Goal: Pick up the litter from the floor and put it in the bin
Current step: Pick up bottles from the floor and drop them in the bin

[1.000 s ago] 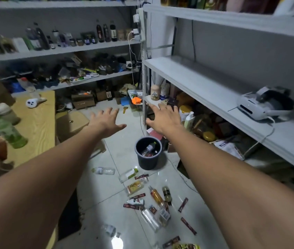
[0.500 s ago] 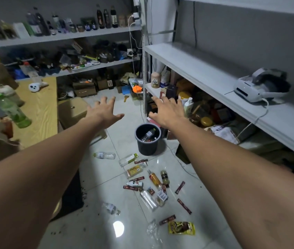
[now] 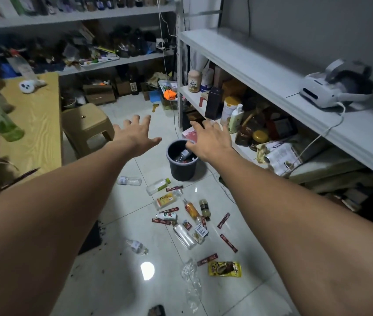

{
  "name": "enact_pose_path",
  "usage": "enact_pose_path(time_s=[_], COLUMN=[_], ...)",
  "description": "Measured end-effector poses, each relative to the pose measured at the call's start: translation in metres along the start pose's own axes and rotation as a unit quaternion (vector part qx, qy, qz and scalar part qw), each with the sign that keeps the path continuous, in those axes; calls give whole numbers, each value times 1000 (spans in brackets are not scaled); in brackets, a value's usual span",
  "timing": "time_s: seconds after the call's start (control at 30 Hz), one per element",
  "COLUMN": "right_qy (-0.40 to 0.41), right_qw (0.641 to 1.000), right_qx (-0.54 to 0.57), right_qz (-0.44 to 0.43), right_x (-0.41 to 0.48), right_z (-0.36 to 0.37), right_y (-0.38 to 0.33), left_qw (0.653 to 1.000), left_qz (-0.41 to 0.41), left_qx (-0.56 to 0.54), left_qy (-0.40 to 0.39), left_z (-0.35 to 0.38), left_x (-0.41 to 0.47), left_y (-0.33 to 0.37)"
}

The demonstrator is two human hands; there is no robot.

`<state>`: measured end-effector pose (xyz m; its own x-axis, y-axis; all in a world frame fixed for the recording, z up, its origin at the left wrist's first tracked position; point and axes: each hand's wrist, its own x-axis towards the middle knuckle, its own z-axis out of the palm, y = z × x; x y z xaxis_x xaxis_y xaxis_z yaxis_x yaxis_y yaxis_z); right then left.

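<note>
Head view: we look down along both our bare arms, stretched forward over a pale tiled floor [image 3: 117,281].
Left hand: our left hand [image 3: 135,135] hangs palm down with fingers spread wide, holding nothing, just in front of a tan plastic stool [image 3: 85,124].
Right hand: our right hand [image 3: 210,142] is also flat and splayed, empty, and in this view overlaps the far right rim of the bin.
Bin: a dark round bin [image 3: 182,167] stands upright on the floor between our hands, with a bottle already lying inside it.
Litter: scattered on the tiles nearer to us than the bin, among it a clear water bottle [image 3: 129,180], an orange-labelled bottle [image 3: 191,210], several red sachets [image 3: 223,220], a yellow snack packet [image 3: 224,269] and crumpled clear plastic [image 3: 190,277].
Surroundings: white shelving [image 3: 260,71] on the right carries a white headset [image 3: 331,85]; a wooden table [image 3: 33,124] sits left.
</note>
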<state>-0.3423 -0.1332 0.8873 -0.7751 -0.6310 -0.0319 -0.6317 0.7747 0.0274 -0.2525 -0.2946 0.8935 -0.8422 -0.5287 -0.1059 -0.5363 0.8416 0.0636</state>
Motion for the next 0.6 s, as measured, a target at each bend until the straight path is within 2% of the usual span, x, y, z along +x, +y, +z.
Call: enact_pose_path(time_s=[0.2, 0.37, 0.47, 0.6], right_qy=[7, 18, 14, 11], right_qw=[999, 997, 996, 996], right_qx=[20, 26, 26, 31], right_qz=[42, 70, 83, 84], right_x=[52, 83, 95, 113], right_z=[30, 89, 140, 230], right_y=[2, 13, 23, 34], left_qw=[1000, 998, 997, 997], left_qz=[16, 54, 68, 83], left_qx=[20, 21, 22, 8], left_qy=[-6, 0, 12, 2], left_z=[27, 74, 122, 224], left_x=[63, 115, 137, 160], left_y=[-11, -5, 7, 24])
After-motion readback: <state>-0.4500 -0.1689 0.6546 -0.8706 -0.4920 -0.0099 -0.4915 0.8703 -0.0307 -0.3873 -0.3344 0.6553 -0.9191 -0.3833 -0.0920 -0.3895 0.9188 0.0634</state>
